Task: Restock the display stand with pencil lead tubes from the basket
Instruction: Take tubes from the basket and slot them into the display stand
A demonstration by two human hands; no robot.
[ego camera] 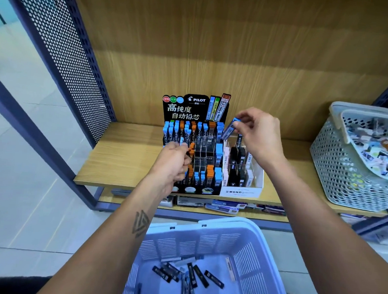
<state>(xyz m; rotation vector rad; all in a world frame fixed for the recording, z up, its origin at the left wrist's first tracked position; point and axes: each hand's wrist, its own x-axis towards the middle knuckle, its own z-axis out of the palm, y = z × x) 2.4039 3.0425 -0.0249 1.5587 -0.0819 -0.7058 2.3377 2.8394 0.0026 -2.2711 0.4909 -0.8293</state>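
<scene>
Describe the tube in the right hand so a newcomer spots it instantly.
Start at the black Pilot display stand on the wooden shelf. Just above its right edge, the right hand pinches a dark pencil lead tube with a blue cap. Unlike the slotted tubes, it hangs tilted in mid-air.

The shelf [124, 160] in front of me is pale wood-grain laminate, matt, and its back panel [240, 47] has the same grain. The side frame [65, 48] looks like painted metal, perforated with small holes, dull blue-grey. The display stand [190, 110] is glossy black printed card with clear plastic dividers. The tube [229, 128] in my right grip [257, 132] is shiny plastic with a blue cap. The basket [205, 245] below me is smooth lilac plastic, slotted; the grey basket [336, 173] is plastic mesh. The floor [20, 181] is smooth, faintly glossy tile.
</scene>
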